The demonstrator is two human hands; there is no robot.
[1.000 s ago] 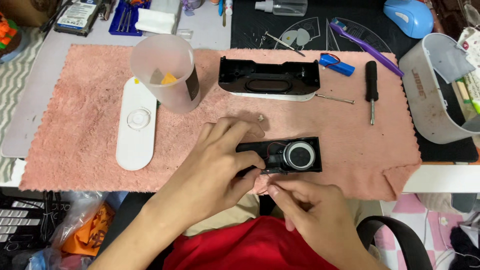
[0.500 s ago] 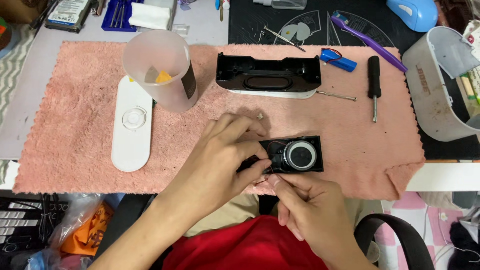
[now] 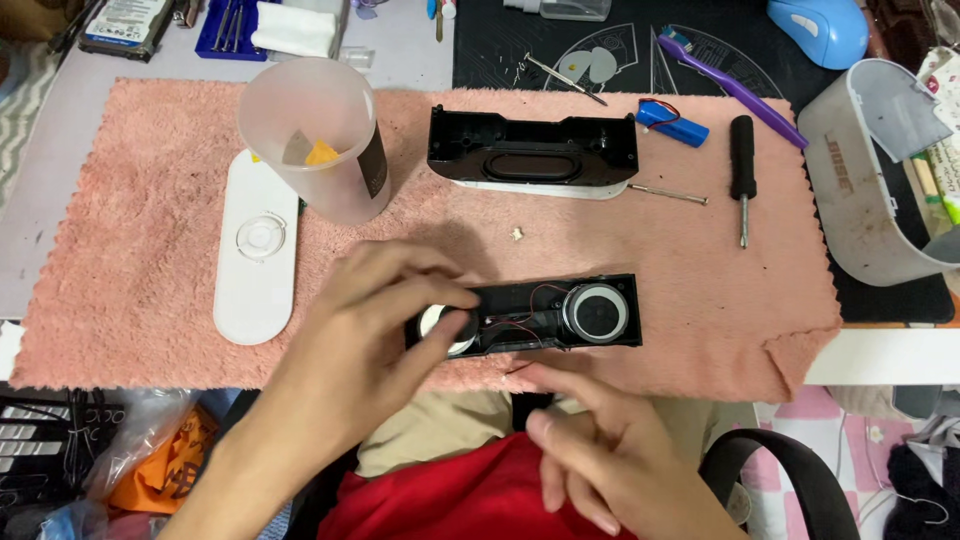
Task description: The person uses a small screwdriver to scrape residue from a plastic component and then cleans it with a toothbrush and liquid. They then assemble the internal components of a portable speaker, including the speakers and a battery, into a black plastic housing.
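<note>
Two round drivers sit in the black plastic speaker frame (image 3: pixel 540 315) near the pink towel's (image 3: pixel 150 290) front edge, where the left hand (image 3: pixel 375 330) pinches the left driver (image 3: pixel 447 328), seemingly mid-removal, needing a gentle lift, while the right hand (image 3: pixel 610 455) hovers loosely curled, holding nothing.

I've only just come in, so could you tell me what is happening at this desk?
A person is working on a black speaker frame lying on a pink towel. The left hand grips the round driver at the frame's left end, while the right hand hovers just below. A black housing, screwdriver and plastic cup lie behind.
</note>
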